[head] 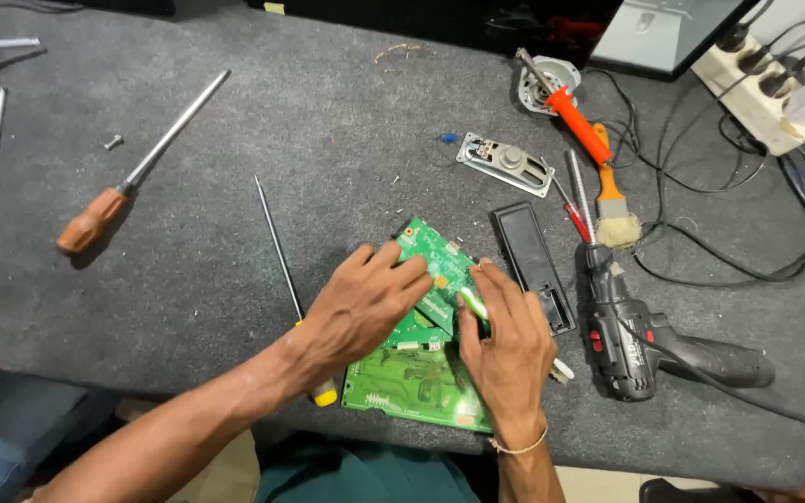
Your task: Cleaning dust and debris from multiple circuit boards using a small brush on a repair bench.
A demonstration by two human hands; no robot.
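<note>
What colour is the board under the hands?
Green; the board shows best in the head view.

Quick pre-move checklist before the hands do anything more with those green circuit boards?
1. Left hand on the upper green board: ok.
2. Right hand on the boards' right edge, something green-white at its fingers: ok; what it is, cannot tell.
3. Lower green board fully on the grey mat: not ok, it sits at the front edge.
4. Power drill apart from the boards: ok.
5. Yellow-handled screwdriver free: not ok, under left wrist.
</note>
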